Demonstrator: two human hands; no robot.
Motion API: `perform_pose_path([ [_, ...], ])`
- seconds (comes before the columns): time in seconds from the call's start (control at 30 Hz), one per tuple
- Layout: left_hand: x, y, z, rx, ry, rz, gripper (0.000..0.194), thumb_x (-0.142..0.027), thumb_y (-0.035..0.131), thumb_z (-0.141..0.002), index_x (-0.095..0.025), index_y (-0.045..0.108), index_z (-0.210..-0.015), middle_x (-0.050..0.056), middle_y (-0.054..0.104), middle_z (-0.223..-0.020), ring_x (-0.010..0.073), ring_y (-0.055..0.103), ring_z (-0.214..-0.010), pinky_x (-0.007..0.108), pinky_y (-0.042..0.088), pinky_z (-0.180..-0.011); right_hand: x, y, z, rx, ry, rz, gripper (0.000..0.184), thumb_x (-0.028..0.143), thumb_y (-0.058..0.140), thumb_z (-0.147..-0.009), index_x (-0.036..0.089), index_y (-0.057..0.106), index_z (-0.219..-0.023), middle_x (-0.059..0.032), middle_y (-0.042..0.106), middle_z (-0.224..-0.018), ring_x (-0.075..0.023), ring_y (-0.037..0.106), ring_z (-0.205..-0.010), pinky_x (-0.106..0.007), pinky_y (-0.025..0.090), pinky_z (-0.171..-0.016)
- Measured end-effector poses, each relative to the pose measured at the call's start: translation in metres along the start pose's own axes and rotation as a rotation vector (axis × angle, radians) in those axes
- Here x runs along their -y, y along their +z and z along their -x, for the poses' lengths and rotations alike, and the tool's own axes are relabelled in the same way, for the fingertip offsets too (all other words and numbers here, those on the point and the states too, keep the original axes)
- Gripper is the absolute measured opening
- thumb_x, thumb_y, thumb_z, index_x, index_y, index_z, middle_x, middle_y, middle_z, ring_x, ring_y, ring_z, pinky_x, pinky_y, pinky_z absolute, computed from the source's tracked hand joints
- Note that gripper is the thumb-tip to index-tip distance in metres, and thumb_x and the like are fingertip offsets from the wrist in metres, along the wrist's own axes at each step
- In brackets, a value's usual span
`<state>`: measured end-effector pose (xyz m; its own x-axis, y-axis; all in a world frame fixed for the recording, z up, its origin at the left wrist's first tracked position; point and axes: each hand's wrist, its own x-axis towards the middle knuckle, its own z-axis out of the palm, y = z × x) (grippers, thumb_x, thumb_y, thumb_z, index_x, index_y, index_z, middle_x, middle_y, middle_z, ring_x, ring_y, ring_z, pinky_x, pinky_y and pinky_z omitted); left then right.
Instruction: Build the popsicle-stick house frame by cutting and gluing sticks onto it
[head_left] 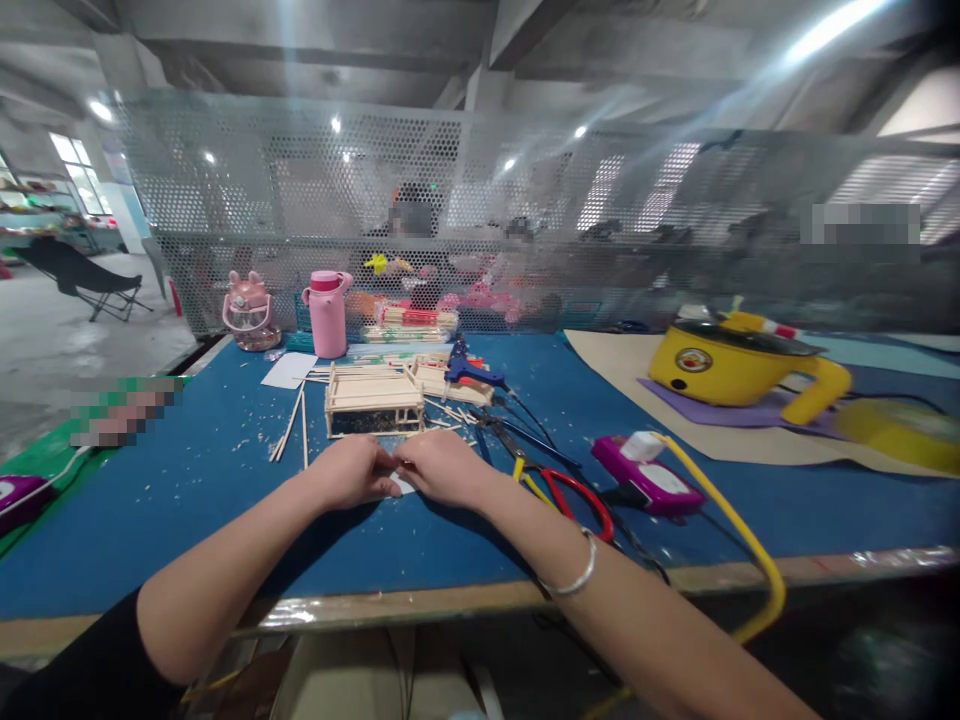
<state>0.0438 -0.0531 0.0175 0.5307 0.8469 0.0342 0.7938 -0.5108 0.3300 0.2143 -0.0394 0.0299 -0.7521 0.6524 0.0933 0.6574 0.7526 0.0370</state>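
My left hand (351,472) and my right hand (439,466) meet low over the blue tabletop, fingers bent inward with the tips almost touching. Both look closed in a pinch, and whatever is between the fingers is hidden. A small white piece (405,484), perhaps paper, shows just below the fingertips. Directly beyond the hands stands a small model built of thin wooden sticks (373,390), with a flat slatted top and corner posts. Loose wooden sticks (289,430) lie to its left. A blue glue gun (474,374) rests at its right, near a second stick-built part (450,384).
Red-handled scissors (579,503) and pliers (510,440) lie right of my hands. Further right are a purple power strip (651,478) with a yellow cable and a yellow electric pot (720,370). A pink thermos (327,315) and clear bottle (251,322) stand before a perforated screen (300,190).
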Motion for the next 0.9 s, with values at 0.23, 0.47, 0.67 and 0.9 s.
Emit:
perform_pose_path([
  [0.23, -0.0004, -0.0014, 0.0002, -0.003, 0.017, -0.048, 0.034, -0.049, 0.055, -0.074, -0.022, 0.070, -0.086, 0.006, 0.064, -0.072, 0.0174, 0.056, -0.069, 0.023, 0.033, -0.057, -0.0018, 0.0004, 0.0004, 0.030, 0.002, -0.029, 0.022, 0.029, 0.047, -0.083, 0.019, 0.067, -0.084, -0.0071, 0.069, -0.082, -0.0186, 0.061, -0.078, -0.025, 0.032, -0.060],
  [0.47, 0.0002, -0.0009, -0.0010, -0.003, 0.017, -0.049, 0.033, -0.048, 0.056, -0.073, -0.024, 0.071, -0.089, 0.006, 0.065, -0.073, 0.0185, 0.056, -0.068, 0.024, 0.032, -0.056, 0.0014, -0.0005, 0.0015, 0.031, -0.033, 0.012, 0.021, 0.026, 0.046, -0.083, 0.018, 0.066, -0.083, -0.0073, 0.069, -0.083, -0.0182, 0.061, -0.076, -0.025, 0.031, -0.060],
  [0.67, -0.0011, -0.0023, -0.0009, 0.006, -0.008, -0.041, 0.035, -0.051, 0.056, -0.072, -0.024, 0.071, -0.089, 0.006, 0.066, -0.074, 0.0182, 0.057, -0.067, 0.023, 0.032, -0.056, -0.0019, -0.0013, 0.0031, 0.023, -0.046, -0.011, 0.020, 0.027, 0.048, -0.083, 0.018, 0.065, -0.080, -0.0057, 0.069, -0.080, -0.0175, 0.060, -0.075, -0.025, 0.030, -0.059],
  [0.9, 0.0019, -0.0010, -0.0020, 0.007, 0.013, -0.063, 0.032, -0.049, 0.057, -0.072, -0.022, 0.070, -0.084, 0.005, 0.065, -0.071, 0.0179, 0.057, -0.068, 0.023, 0.032, -0.055, 0.0007, -0.0035, 0.0028, 0.031, -0.007, -0.040, 0.021, 0.027, 0.047, -0.083, 0.018, 0.066, -0.080, -0.0065, 0.069, -0.079, -0.0165, 0.059, -0.073, -0.024, 0.030, -0.059],
])
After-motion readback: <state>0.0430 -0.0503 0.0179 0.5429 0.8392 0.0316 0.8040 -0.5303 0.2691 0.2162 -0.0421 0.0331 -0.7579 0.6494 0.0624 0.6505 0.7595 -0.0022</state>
